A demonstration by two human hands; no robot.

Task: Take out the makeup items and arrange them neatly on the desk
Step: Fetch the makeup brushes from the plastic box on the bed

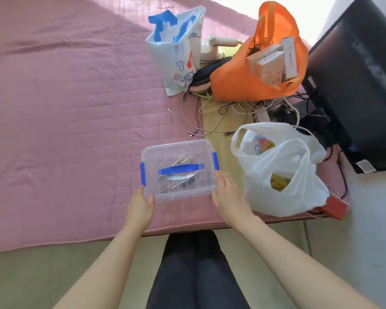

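Clear, ribbed plastic box (183, 182) with blue clips (142, 173) on pink quilt (76, 108). Left hand (140, 204) lies flat, fingers straight, at its 7 o'clock corner; right hand (227, 192) flat at 4 o'clock. Contents (183, 159) blurry, perhaps brushes.

A clear box (183, 190) with blue clasps (142, 173) and handle (180, 168) sits lid-on upon the pink cover (65, 108), small items (179, 185) inside.

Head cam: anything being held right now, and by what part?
The clear box, between both hands: left hand at its near-left corner, right hand at its near-right corner, fingers fairly straight. Lid on.
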